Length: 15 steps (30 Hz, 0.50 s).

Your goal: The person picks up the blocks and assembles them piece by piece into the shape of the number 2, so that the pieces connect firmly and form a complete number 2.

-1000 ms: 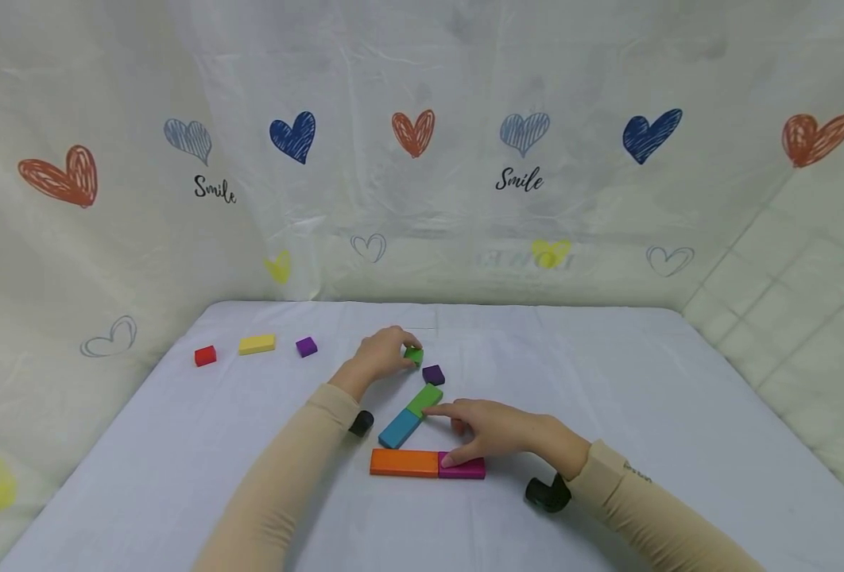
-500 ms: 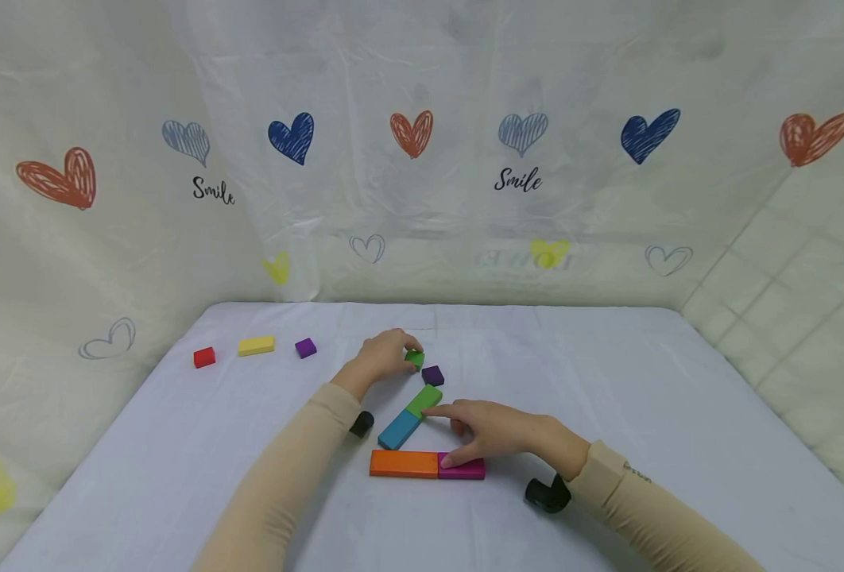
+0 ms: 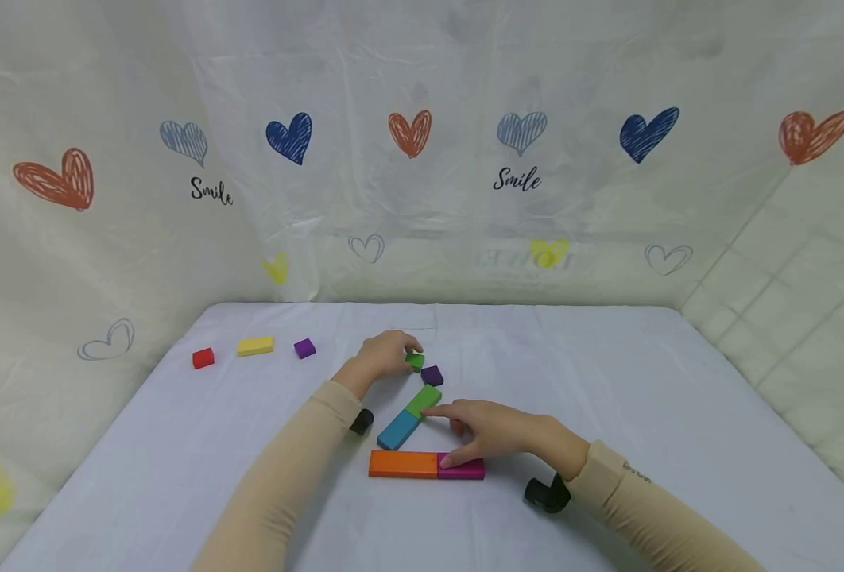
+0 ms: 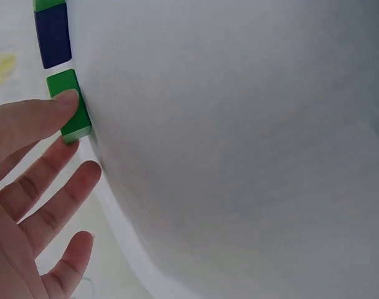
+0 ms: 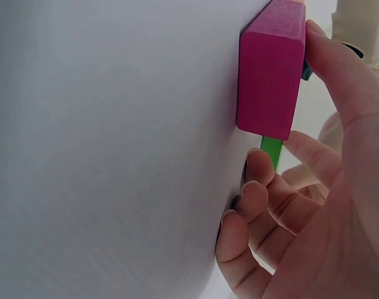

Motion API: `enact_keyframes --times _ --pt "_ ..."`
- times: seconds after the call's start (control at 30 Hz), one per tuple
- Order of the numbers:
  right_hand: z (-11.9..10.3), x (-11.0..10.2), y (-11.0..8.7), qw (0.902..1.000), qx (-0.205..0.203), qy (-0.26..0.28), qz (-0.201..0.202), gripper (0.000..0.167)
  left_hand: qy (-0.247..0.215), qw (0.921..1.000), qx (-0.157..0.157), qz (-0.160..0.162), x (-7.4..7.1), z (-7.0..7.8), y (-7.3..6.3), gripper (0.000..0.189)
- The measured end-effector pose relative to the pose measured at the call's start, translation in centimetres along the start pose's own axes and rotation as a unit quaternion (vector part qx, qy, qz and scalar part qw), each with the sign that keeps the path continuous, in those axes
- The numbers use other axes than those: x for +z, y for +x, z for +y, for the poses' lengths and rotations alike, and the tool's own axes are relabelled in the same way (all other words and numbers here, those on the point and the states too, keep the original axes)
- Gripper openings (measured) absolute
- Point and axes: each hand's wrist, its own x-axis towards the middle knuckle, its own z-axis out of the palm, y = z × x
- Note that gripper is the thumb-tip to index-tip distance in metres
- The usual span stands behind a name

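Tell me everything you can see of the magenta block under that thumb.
The magenta block is a short rectangular bar, evenly coloured, with flat faces and slightly softened edges. It looks like painted wood, though I can't be sure. It lies flat on the white tablecloth; in the head view its left end meets the orange block, the two forming a straight row. The right hand rests its thumb on top, hiding part of that face.

Beyond my right hand (image 3: 497, 429), the white cloth-covered table (image 3: 608, 365) leaves me room to pass; my beige-sleeved left arm (image 3: 272, 485) bars the low path from the small bright-purple block (image 3: 304, 348) to the flat light-green block (image 3: 424, 399).
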Motion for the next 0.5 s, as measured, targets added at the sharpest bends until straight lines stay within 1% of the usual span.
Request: enact_keyframes --times 0.17,0.5 --pt "-0.09 -0.06 -0.12 1.0 0.001 -0.001 -0.001 0.074 -0.002 1.0 -0.002 0.003 0.02 -0.17 -0.03 0.038" --pt "-0.18 -0.03 0.01 1.0 0.003 -0.007 0.0 0.074 -0.014 0.9999 -0.002 0.006 0.01 -0.2 -0.1 0.032"
